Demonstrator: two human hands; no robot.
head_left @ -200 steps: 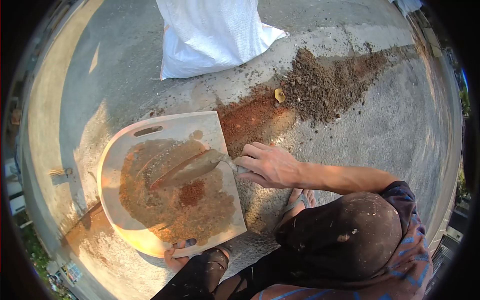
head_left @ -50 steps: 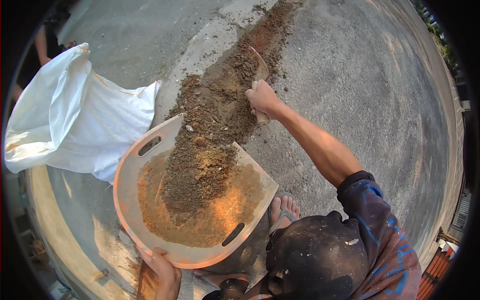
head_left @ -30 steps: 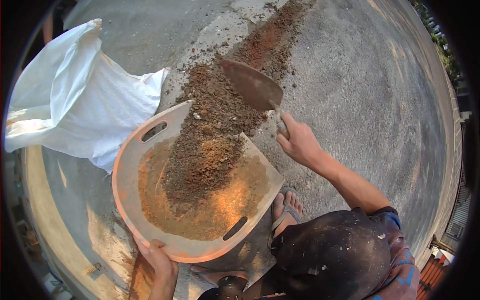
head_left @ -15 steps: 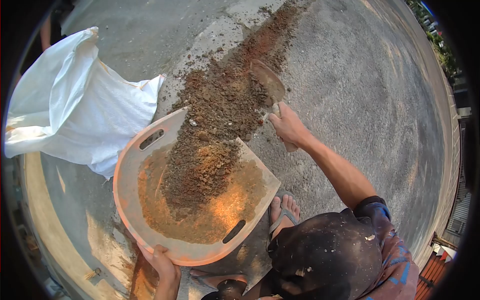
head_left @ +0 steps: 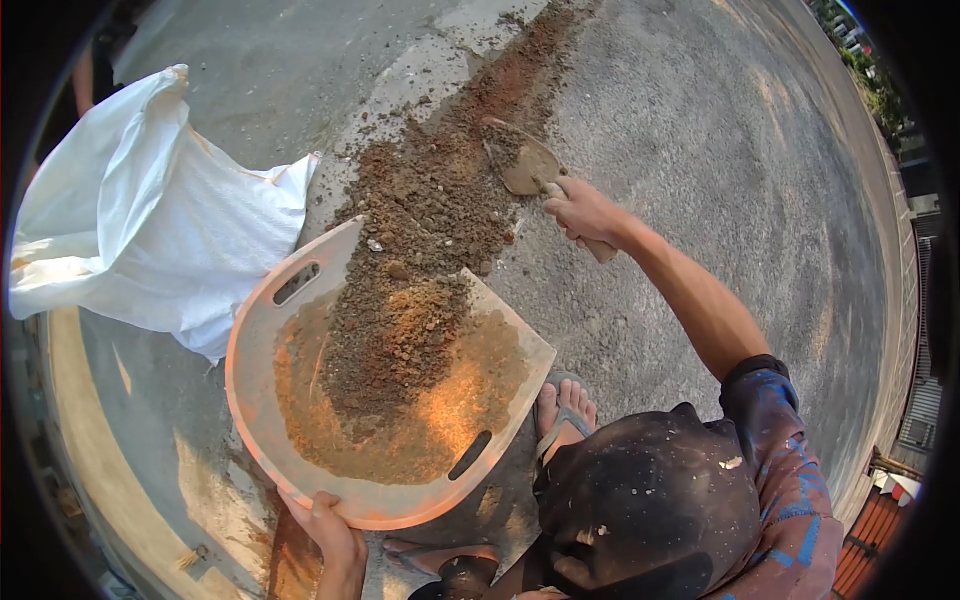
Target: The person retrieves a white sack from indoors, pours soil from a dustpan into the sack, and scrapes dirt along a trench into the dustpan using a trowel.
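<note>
My right hand (head_left: 585,215) is closed round the handle of a trowel (head_left: 533,170). Its blade lies at the right edge of a strip of loose brown soil (head_left: 430,190), with some soil on it. At the bottom, my left hand (head_left: 332,535) grips the rounded rim of a wide, shallow scoop pan (head_left: 248,390), thumb on top and fingers hidden beneath. The pan has two slot handles, and its straight open side faces the soil. A heap of soil (head_left: 385,350) spreads from the strip into the pan, over its orange-stained floor.
A white woven sack (head_left: 225,215) stands left of the soil, close to the pan. My sandalled foot (head_left: 568,410) is right beside the pan. Rough grey paving (head_left: 700,180) extends to the right. At the far upper left, part of another person's arm (head_left: 83,80) shows.
The trowel has drawn slightly left and down along the soil's edge, its blade turning flatter and now carrying some soil. My left hand still holds the pan, which has barely shifted in view.
</note>
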